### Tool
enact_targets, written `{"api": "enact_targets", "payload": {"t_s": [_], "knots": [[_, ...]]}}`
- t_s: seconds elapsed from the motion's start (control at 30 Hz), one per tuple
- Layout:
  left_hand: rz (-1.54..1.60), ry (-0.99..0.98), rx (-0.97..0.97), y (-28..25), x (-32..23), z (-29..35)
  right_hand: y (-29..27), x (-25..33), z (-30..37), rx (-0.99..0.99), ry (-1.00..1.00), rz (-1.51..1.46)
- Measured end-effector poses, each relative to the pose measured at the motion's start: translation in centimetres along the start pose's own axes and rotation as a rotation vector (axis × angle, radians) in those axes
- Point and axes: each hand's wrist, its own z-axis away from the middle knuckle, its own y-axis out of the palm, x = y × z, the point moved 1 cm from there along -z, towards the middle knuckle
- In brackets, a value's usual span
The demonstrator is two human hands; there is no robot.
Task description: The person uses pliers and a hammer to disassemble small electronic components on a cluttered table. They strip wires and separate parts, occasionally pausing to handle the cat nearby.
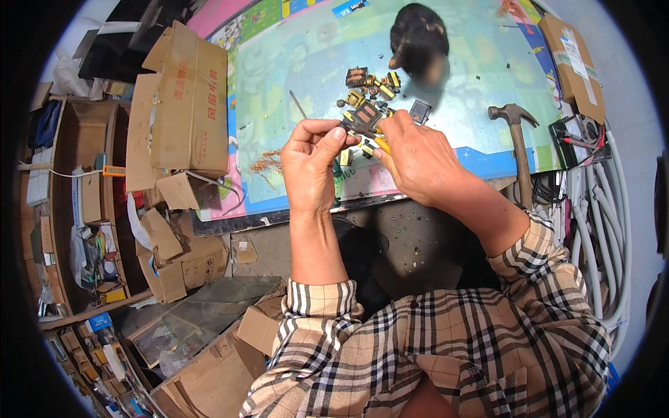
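The left hand (313, 153) pinched a small dark part (354, 129) between thumb and curled fingers, its wrist rising bare from a rolled tan, black and white plaid cuff. The right hand (421, 157) was closed around a yellow-handled metal hand tool (382, 145), whose dark head met the part in the narrow gap between both hands; whether it bit into the part, I cannot tell.

Just beyond the fingers lay a loose heap of yellow-and-black, copper-wound coil blocks (367, 115) — with a dark grey square block (420, 111) near the right knuckles. A slim metal rod (298, 104) slanted past the left fingertips, and a tangle of thin copper-coloured wire (267, 164) sat left of that hand. All rested on a pale blue-green printed table cover (481, 97).

Farther beyond the right hand was a black-furred cat (418, 38). To the right of that hand lay a wooden-handled claw hammer (517, 136); left of the left hand — well apart — stood an open brown cardboard box (182, 104).
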Motion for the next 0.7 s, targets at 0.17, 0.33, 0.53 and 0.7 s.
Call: {"api": "enact_targets", "payload": {"t_s": [0.17, 0.33, 0.53, 0.7], "knots": [[-0.002, -0.006, 0.016, 0.10, -0.01, 0.05, 0.07, -0.10, 0.01, -0.008, -0.003, -0.014], [-0.047, 0.021, 0.021, -0.23, 0.08, 0.00, -0.12, -0.05, 0.04, 0.039, -0.001, -0.024], [-0.100, 0.066, 0.062, -0.31, -0.39, 0.09, 0.09, -0.14, 0.09, 0.015, -0.042, -0.049], [-0.119, 0.088, 0.089, -0.63, -0.41, 0.04, 0.47, -0.26, 0.11, 0.016, -0.072, -0.137]]}}
